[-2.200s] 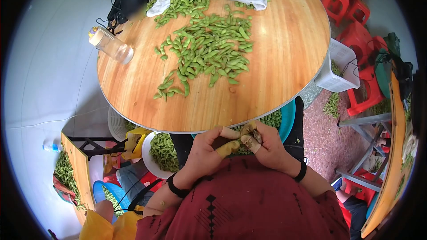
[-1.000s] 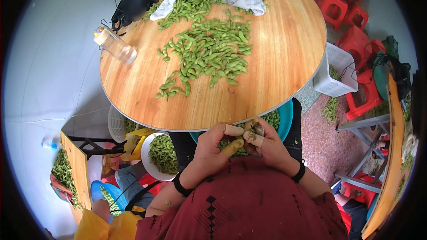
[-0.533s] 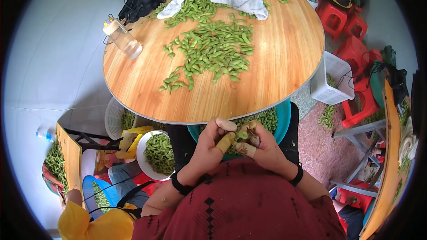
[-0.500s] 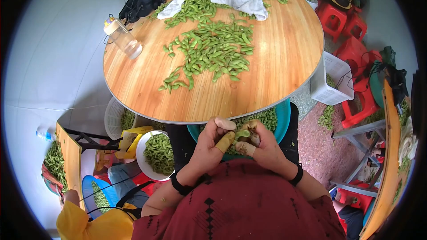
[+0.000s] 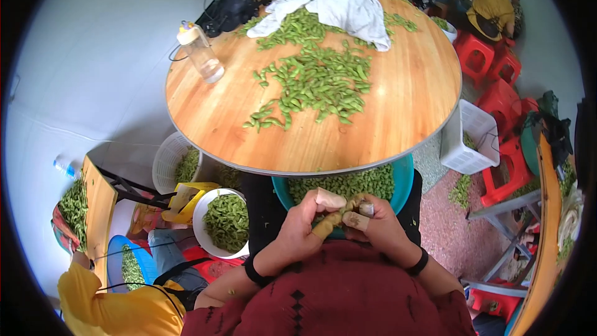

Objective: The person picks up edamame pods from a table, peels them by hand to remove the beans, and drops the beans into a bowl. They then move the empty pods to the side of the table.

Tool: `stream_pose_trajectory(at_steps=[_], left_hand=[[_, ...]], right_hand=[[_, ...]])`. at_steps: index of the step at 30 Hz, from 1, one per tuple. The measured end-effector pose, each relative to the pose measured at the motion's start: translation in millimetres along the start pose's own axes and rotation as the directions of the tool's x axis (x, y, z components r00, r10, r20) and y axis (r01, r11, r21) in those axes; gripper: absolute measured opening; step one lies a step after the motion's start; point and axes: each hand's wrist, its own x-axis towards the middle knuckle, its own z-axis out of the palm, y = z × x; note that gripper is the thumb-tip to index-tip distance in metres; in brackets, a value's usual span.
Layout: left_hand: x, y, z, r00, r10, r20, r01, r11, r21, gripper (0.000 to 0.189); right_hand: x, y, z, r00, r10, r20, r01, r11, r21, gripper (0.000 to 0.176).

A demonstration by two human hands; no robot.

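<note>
Both my hands meet over the near rim of a teal basin (image 5: 407,177) that holds shelled green beans (image 5: 354,185). My left hand (image 5: 305,221) has its covered thumb and finger pressed together, and what lies between them is too small to make out. Close beside it, my right hand (image 5: 372,219) is curled with its covered fingertips touching those of the left; anything inside it is hidden. Green pods (image 5: 320,84) lie in a loose pile on the round wooden table (image 5: 211,130) in front, some of them under a white cloth (image 5: 348,6).
A bottle (image 5: 202,56) and a black bag (image 5: 233,9) stand on the table's left side. White bowl of pods (image 5: 200,218) at lower left, near a person in yellow (image 5: 112,298). White crate (image 5: 466,140) and red stools (image 5: 507,171) at right. People sit beyond the table.
The view has tilted up and shifted, showing people at the table's far side. My hands have drawn closer together, and the pod seen between them earlier no longer shows clearly.
</note>
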Motion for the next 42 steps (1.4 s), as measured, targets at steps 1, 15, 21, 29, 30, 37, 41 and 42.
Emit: stream_pose_trajectory(at_steps=[1, 15, 21, 29, 30, 37, 41, 42], left_hand=[[-2, 5, -2, 0.998, -0.068, -0.009, 0.067, 0.994, -0.087, 0.019], [59, -32, -137, 0.976, 0.119, -0.183, 0.07, 0.623, 0.779, 0.02], [137, -103, -155, 0.99, -0.103, -0.094, 0.133, 0.496, 0.858, 0.017], [136, -104, -149, 0.993, 0.099, -0.069, -0.016, 0.673, 0.739, 0.018], [131, -91, -142, 0.969, 0.231, -0.085, -0.079, 0.618, 0.782, 0.018], [56, 3, -49, 0.986, 0.023, 0.165, -0.089, 0.909, 0.407, 0.022], [41, 4, -29, 0.987, -0.022, 0.16, -0.033, 0.943, 0.331, 0.023], [40, 4, -27, 0.986, -0.028, 0.163, -0.028, 0.944, 0.329, 0.023]], right_hand=[[2, 3, -3, 0.997, 0.036, 0.069, -0.038, 0.999, 0.034, 0.01], [48, 84, -54, 0.98, -0.199, 0.008, 0.106, 0.487, -0.867, 0.021], [24, 74, -47, 0.992, -0.124, 0.026, 0.103, 0.667, -0.738, 0.025], [8, 30, -21, 0.999, -0.047, 0.008, 0.042, 0.779, -0.625, 0.026], [7, 20, -17, 0.992, -0.125, 0.022, 0.111, 0.777, -0.62, 0.025], [12, -23, -1, 0.971, -0.229, 0.069, 0.23, 0.815, -0.532, 0.029], [19, 2, -7, 0.929, -0.326, 0.176, 0.367, 0.739, -0.565, 0.03], [18, 3, -7, 0.931, -0.322, 0.173, 0.361, 0.743, -0.563, 0.03]])
